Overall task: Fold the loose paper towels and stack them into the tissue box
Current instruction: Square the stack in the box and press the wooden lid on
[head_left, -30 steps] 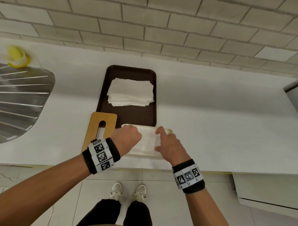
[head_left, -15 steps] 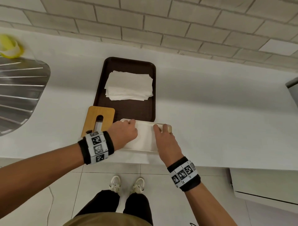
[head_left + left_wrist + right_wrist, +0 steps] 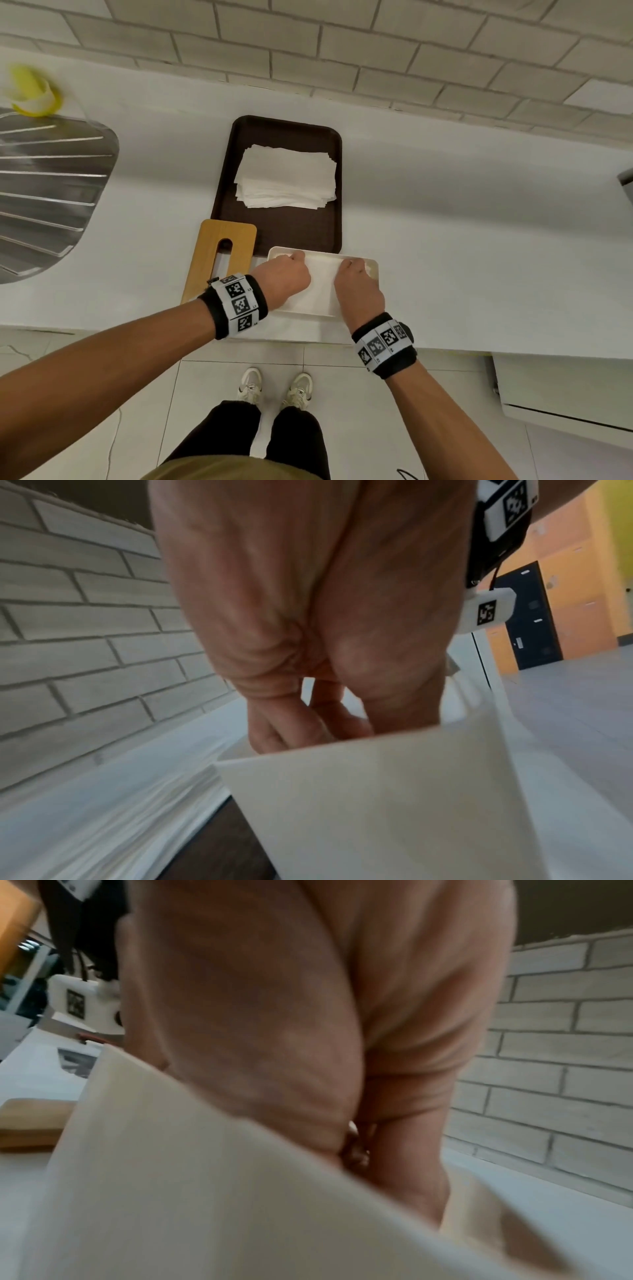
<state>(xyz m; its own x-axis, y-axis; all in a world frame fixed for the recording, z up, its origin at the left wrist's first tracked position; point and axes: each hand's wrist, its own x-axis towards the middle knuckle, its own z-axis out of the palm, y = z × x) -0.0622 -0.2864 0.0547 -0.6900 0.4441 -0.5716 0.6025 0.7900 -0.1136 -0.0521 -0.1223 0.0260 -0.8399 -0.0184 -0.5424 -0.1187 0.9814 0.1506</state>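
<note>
The white open-topped tissue box [image 3: 374, 271] stands at the counter's front edge. A folded white paper towel [image 3: 322, 286] lies inside it. My left hand [image 3: 284, 278] reaches down into the box's left end and my right hand [image 3: 358, 289] into its right end, fingers pointing down onto the towel. In the left wrist view the fingers [image 3: 274, 723] dip behind the box wall [image 3: 377, 804], tips hidden. The right wrist view shows the same behind the box wall [image 3: 205, 1191]. A stack of loose paper towels [image 3: 286, 180] lies on the brown tray [image 3: 274, 233] behind the box.
A wooden lid with a slot [image 3: 241, 240] lies left of the box, against the tray's front corner. A steel drainboard [image 3: 44, 198] and a yellow object [image 3: 32, 90] are at far left. A tiled wall runs behind the white counter [image 3: 479, 240].
Both hands have sunk deeper into the box, and the folded towel now lies lower between its walls. The stack on the tray has not moved.
</note>
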